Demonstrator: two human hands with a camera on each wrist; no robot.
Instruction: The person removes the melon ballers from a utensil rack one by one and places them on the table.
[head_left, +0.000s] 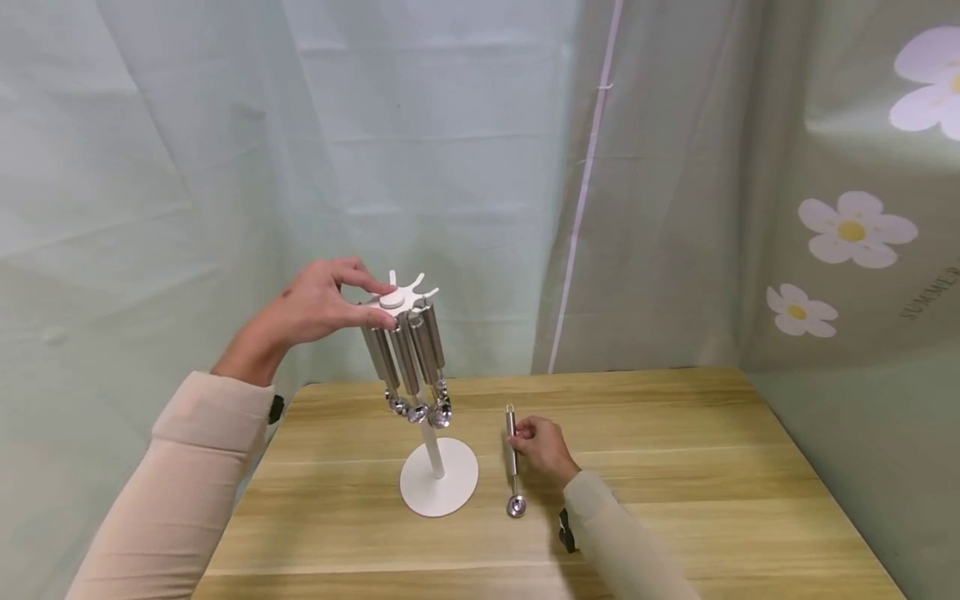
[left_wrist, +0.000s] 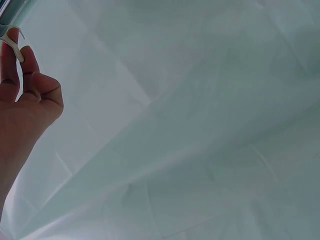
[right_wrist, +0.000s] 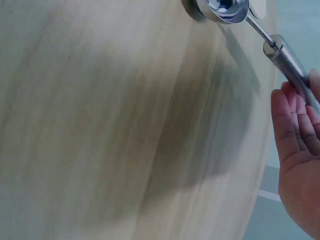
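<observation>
Steel spoon (head_left: 513, 462) lies flat on the tabletop (head_left: 675, 467), just right of the white stand (head_left: 437, 487); our right hand (head_left: 543, 446) pinches its handle near the ring end. Our left hand (head_left: 318, 304) curls its fingers (head_left: 372, 319) round the stand's white hook crown (head_left: 401, 297), where other spoons (head_left: 411, 358) hang. We judge a careless tug at the crown could tip the slim stand, or the spoon could slip from so light a pinch

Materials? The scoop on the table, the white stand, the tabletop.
Scoop: polished steel, by its mirror-bright bowl and brushed handle. Stand: matte white, plastic or coated metal, cannot tell which. Table: pale wood or wood-look laminate, grain lines visible.
</observation>
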